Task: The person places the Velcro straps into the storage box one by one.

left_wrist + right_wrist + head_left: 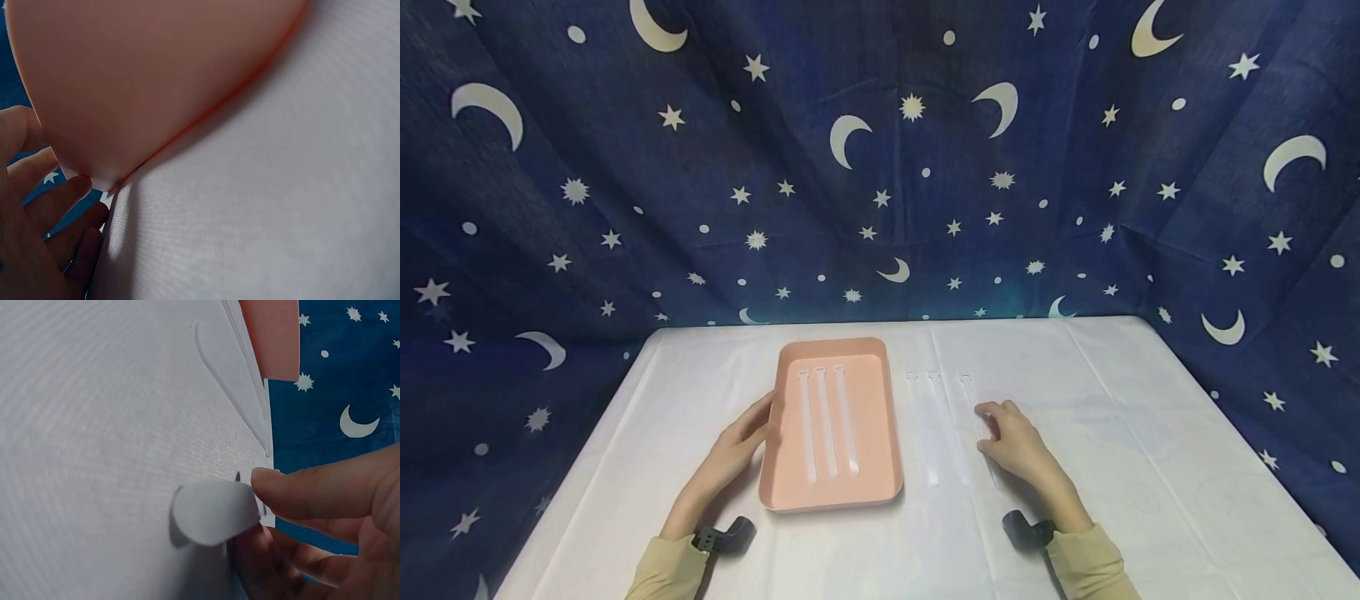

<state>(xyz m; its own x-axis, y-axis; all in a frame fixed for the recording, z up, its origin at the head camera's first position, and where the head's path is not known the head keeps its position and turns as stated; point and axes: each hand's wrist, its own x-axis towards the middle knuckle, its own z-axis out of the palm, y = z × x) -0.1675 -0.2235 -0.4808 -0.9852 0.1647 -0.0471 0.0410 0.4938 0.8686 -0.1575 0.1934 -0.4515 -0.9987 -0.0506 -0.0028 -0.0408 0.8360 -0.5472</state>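
Observation:
A shallow pink tray (pixel 872 433) lies on the table, holding three long white strips (pixel 826 421) with small wider heads at the far end. My left hand (pixel 733 450) rests against the tray's left side; in the left wrist view its fingers (pixel 59 203) lie along the outer wall. To the right of the tray, my right hand (pixel 1018 442) pinches another white strip (pixel 215 512) between thumb and fingers. Its rounded near end stands raised off the cloth in the right wrist view. Two similar strips (pixel 925 433) lie between the tray and that hand.
A white cloth (pixel 1150 467) with fold lines covers the table. Behind it hangs a dark blue curtain (pixel 820 192) printed with moons and stars. Each wrist wears a black camera mount, one on the left (pixel 730 536) and one on the right (pixel 1026 531).

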